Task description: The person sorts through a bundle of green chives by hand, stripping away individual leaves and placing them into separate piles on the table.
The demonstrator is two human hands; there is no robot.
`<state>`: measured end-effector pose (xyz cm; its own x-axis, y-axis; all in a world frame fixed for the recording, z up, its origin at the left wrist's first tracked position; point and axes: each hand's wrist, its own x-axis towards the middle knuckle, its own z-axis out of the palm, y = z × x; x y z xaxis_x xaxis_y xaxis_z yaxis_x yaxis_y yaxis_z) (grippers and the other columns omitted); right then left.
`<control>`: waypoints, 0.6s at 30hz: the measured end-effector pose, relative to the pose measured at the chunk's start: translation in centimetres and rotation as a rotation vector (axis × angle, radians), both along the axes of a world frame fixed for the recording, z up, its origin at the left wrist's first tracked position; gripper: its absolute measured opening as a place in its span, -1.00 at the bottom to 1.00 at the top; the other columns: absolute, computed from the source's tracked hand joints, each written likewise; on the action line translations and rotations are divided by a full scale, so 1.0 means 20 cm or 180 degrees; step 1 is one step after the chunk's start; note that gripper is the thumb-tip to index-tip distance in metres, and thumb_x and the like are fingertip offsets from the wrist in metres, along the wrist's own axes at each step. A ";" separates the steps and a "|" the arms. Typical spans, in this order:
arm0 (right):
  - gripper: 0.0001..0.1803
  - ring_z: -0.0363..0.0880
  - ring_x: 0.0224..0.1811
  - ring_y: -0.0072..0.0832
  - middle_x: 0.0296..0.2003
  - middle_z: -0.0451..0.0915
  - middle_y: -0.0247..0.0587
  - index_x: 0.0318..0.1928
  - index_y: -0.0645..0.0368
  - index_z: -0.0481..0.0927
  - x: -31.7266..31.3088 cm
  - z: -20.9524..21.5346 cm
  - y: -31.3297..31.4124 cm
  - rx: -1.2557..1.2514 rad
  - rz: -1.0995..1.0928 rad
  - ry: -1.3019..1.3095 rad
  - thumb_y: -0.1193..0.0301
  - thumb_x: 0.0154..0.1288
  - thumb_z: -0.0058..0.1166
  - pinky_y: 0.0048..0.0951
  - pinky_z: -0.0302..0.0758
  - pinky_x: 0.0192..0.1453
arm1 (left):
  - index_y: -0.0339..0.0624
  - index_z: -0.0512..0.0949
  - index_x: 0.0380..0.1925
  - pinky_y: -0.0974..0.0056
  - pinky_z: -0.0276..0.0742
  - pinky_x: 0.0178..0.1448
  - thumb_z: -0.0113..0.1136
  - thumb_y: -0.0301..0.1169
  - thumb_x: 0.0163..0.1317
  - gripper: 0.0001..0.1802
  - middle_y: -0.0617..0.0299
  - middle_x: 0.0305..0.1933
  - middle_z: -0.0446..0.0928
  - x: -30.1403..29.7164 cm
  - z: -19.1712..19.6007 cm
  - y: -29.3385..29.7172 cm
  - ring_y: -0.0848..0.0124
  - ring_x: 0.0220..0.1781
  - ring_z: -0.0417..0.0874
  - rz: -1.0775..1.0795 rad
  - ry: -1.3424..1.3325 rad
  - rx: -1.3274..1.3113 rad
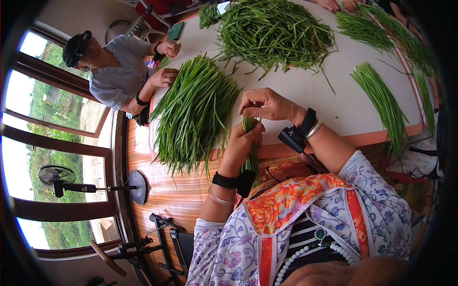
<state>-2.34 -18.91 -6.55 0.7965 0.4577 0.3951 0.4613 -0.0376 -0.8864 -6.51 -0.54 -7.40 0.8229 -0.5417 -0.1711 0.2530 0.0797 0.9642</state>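
Observation:
My left hand [245, 139] is wrapped round a small bunch of garlic chives [248, 125], whose cut ends stick up above the fist while the leaves hang below it. Just over those ends is my right hand [271, 105], its thumb and fingers curled into a pinch; whatever is between them is too small to make out. On the table to the left of my hands lies a large heap of long chives [193, 112]. A neat bundle of chives [380, 102] rests at the right, its leaves drooping over the edge.
A big loose pile of chives [274, 33] covers the far side of the white table [305, 107]. Across the left corner a person [114, 71] reaches to the heap. Another person's hands [338, 5] are at the far right, by more chives [365, 31]. A fan [90, 186] stands left.

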 end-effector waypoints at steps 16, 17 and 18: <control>-0.80 0.41 -0.51 -0.74 -0.54 0.54 -0.41 -0.34 0.26 0.56 0.06 -0.07 0.00 0.0236 -0.1202 0.0429 0.40 0.43 0.05 -0.60 0.40 -0.42 | -0.17 0.47 -0.35 0.45 0.11 -0.56 0.10 -0.28 0.43 -0.77 0.43 -0.61 0.23 -0.10 0.00 0.18 0.61 -0.62 0.22 0.0541 0.0715 -0.0381; -0.80 0.41 -0.51 -0.74 -0.54 0.54 -0.41 -0.34 0.26 0.56 0.07 -0.10 0.00 0.0209 -0.1196 0.0412 0.40 0.43 0.05 -0.60 0.40 -0.42 | -0.18 0.46 -0.35 0.44 0.14 -0.56 0.11 -0.28 0.43 -0.78 0.42 -0.59 0.25 -0.10 -0.01 0.19 0.60 -0.62 0.23 0.0671 0.0708 -0.0416; -0.86 0.44 -0.51 -0.68 -0.52 0.57 -0.36 -0.29 0.26 0.58 0.09 -0.16 0.00 0.0202 -0.1295 0.0302 0.44 0.39 0.07 -0.58 0.42 -0.40 | -0.18 0.46 -0.34 0.43 0.16 -0.57 0.12 -0.29 0.42 -0.79 0.41 -0.58 0.27 -0.10 -0.03 0.19 0.58 -0.61 0.25 0.0799 0.0703 -0.0454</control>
